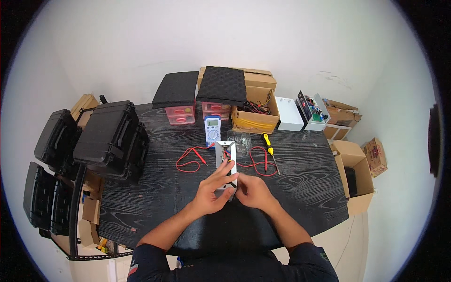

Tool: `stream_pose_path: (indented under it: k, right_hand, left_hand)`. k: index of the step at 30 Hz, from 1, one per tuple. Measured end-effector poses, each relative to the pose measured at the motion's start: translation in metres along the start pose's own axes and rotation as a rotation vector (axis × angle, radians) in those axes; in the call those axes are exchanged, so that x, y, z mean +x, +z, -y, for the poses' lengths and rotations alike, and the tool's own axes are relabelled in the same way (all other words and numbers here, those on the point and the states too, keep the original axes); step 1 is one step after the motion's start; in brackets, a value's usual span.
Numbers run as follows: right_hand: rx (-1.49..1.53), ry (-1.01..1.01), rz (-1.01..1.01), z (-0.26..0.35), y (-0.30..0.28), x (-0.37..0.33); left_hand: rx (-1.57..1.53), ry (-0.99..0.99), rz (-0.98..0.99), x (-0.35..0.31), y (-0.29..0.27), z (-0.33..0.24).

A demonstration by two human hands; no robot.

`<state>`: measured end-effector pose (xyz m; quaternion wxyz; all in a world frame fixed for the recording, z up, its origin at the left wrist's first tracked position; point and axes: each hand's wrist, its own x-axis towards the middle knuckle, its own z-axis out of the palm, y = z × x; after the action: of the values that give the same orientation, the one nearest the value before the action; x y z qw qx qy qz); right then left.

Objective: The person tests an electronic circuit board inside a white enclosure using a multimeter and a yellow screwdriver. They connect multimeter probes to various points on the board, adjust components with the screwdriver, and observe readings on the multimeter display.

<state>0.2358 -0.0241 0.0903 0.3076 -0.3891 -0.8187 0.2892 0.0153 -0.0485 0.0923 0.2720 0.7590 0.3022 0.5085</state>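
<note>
Before us, near the front middle of the surface (300, 188), we have a long, narrow white housing (233, 157) with coloured wires (226, 153) inside. Its long axis runs away from us, the far end pointing toward the multimeter (213, 131). Our hands come together at its near half: the left hand (215, 190) is clasped across it, fingers stretched over the open side; the right hand (253, 191) is curled against the right wall, its fingertips hidden, so we cannot tell its grip.
</note>
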Motion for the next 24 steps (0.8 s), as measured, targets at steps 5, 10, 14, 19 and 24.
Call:
stream_pose_path:
  k: [5, 10, 14, 19, 24]
  right_hand:
    - [0.040, 0.066, -0.057, 0.010, 0.000, 0.000]
    - [-0.074, -0.016, 0.018, -0.002, -0.003, 0.001]
    - [0.136, 0.028, -0.034, 0.007, -0.004, 0.006]
    - [0.344, 0.018, -0.012, -0.012, 0.004, 0.006]
    - [0.669, 0.279, 0.046, -0.023, 0.015, 0.004]
  left_hand:
    - [-0.020, -0.014, -0.002, 0.000, 0.001, -0.001]
    - [-0.026, -0.014, -0.003, 0.000, 0.002, -0.001]
    - [-0.029, -0.020, -0.004, 0.000, 0.001, -0.001]
    - [-0.014, -0.016, -0.002, 0.001, 0.001, -0.003]
    - [0.006, 0.027, 0.043, 0.002, -0.004, 0.001]
